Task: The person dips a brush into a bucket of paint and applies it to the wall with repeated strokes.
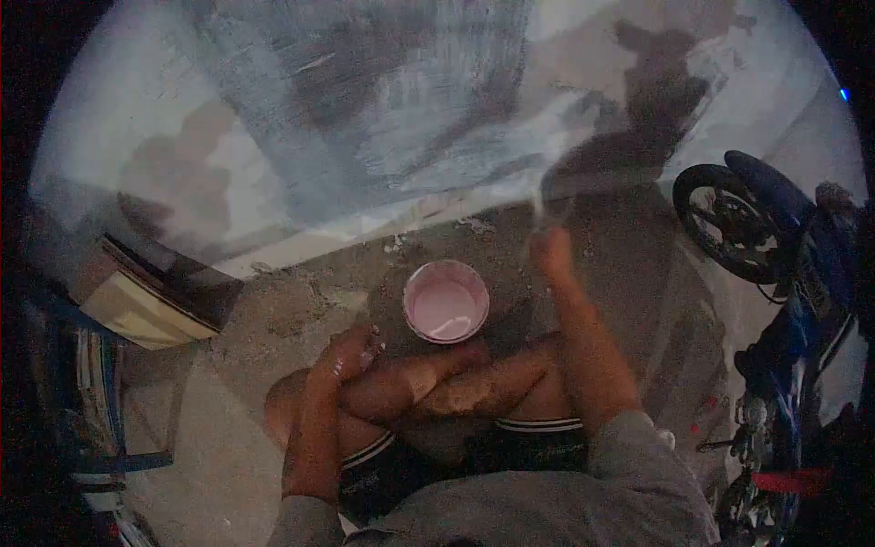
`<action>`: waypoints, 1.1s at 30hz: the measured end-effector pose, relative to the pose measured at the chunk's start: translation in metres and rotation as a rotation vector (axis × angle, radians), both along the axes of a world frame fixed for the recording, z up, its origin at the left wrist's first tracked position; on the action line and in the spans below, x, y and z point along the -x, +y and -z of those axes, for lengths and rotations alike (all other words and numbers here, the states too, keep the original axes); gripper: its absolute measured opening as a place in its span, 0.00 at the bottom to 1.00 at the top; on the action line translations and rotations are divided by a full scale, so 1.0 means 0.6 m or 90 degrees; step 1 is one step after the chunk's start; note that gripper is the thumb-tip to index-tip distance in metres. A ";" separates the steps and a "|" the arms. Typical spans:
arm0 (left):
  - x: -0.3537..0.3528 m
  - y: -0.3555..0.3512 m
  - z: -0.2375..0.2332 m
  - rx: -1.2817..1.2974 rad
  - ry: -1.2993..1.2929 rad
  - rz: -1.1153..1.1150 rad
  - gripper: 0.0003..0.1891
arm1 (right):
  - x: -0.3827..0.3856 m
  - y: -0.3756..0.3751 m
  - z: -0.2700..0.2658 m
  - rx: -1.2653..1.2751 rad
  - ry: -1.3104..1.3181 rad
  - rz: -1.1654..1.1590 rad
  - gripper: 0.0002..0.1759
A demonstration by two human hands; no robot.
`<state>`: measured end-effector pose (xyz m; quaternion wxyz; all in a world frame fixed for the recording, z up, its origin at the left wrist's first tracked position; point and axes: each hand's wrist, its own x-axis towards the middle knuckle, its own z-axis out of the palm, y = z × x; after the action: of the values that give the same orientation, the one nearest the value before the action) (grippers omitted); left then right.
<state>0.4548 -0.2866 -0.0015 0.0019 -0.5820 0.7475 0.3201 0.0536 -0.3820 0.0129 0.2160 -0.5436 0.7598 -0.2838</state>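
My right hand [550,256] reaches toward the foot of the wall, its fingers closed around a pale, blurred tool that looks like a paintbrush [538,208]. Motion and dim light smear the tool's outline. Left of that hand, a round pink-rimmed bucket [408,313] stands upright on the ground in front of my crossed legs, with pale pinkish liquid [444,303] inside. My left hand [354,354] rests by my bent leg, fingers loosely apart and holding nothing, with whitish specks on it. Streaky grey and white brush marks cover the wall [392,100].
A blue motorcycle [807,228] stands at the right, its wheel [729,223] close to the wall. At the left lie a yellowish panel [137,310] and a blue-framed object [100,392]. Pale flakes [395,243] lie along the wall's base. Shadows fall across the wall.
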 end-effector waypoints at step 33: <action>-0.029 0.017 0.015 -0.013 0.029 -0.018 0.19 | -0.047 -0.052 0.089 -0.073 0.068 -0.360 0.20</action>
<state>0.4725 -0.2766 -0.0105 -0.0135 -0.5853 0.7355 0.3409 0.0816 -0.4133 -0.0408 0.2765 -0.7351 0.6031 -0.1395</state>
